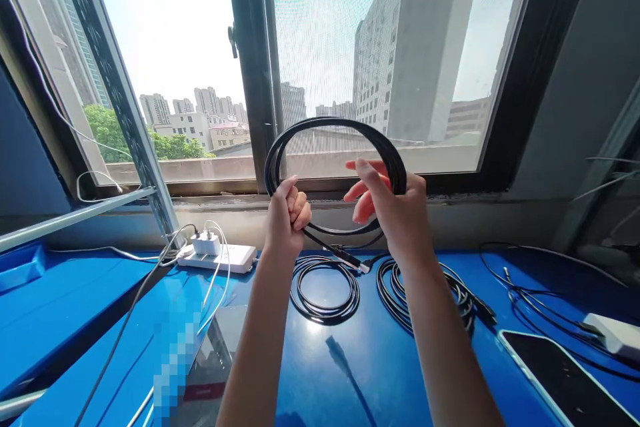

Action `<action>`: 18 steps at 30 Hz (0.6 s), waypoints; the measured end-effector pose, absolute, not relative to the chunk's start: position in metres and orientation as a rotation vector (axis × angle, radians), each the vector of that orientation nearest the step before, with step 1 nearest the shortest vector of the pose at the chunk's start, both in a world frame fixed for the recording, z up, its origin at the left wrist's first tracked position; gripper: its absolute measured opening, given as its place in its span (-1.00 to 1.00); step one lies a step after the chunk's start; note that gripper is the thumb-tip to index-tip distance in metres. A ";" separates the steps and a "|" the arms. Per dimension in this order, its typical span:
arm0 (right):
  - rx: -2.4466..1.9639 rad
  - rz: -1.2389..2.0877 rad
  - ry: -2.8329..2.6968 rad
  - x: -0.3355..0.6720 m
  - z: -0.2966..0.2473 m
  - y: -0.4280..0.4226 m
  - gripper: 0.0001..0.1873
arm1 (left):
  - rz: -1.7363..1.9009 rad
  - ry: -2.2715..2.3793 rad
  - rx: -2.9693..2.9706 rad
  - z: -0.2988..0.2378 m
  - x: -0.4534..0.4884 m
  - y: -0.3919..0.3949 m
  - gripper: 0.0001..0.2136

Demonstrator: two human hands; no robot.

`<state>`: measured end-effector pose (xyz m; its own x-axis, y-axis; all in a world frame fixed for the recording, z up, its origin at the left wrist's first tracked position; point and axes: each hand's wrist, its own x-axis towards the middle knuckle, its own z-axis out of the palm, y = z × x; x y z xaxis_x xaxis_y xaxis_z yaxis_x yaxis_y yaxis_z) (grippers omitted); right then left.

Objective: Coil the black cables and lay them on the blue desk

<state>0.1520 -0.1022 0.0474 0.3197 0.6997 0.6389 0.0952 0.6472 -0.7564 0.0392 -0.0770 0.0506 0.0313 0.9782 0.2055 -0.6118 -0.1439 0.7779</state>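
A black cable wound into a coil [330, 121] is held up above the blue table, in front of the window. My left hand [287, 213] is closed around the coil's left side. At the right side, my right hand [395, 203] has the cable in the crook between thumb and fingers, the fingers loosely curled and a little apart. Beneath the coil hangs a cable end with a black plug [345, 255]. Below, on the table, lie a smaller coiled black cable [354, 290] and, partly behind my right forearm, another coiled black cable [387, 297].
A white power strip [237, 257] with a white charger [206, 243] stands at the left back. A phone [565, 380], a white adapter [613, 333] and loose black cables [530, 297] lie at the right. A metal rack post [127, 107] rises at the left.
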 end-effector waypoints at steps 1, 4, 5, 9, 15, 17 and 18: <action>-0.777 0.476 -1.196 0.153 0.049 -0.104 -0.76 | 1.474 0.557 0.893 0.050 0.040 -0.076 -0.47; -0.739 0.517 -1.145 0.157 0.051 -0.109 -0.76 | 1.411 0.570 0.938 0.046 0.043 -0.072 -0.47; -0.730 0.529 -1.133 0.159 0.052 -0.111 -0.75 | 1.391 0.580 0.963 0.044 0.045 -0.071 -0.48; -0.641 0.587 -1.156 0.165 0.052 -0.118 -0.68 | 1.334 0.676 1.087 0.033 0.053 -0.065 -0.60; -0.541 0.623 -1.175 0.163 0.056 -0.132 -0.54 | 1.109 0.919 1.389 0.023 0.054 -0.066 -0.58; -0.501 0.614 -1.161 0.161 0.057 -0.136 -0.52 | 0.952 0.980 1.498 0.024 0.052 -0.069 -0.52; -0.485 0.590 -1.154 0.160 0.057 -0.138 -0.51 | 0.866 0.994 1.554 0.025 0.050 -0.070 -0.50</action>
<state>0.1597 -0.1378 0.0567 0.2859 0.6567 0.6979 -0.1805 0.7521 -0.6338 0.0502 -0.0705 0.0250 0.3930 0.9189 0.0346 0.1602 -0.1055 0.9814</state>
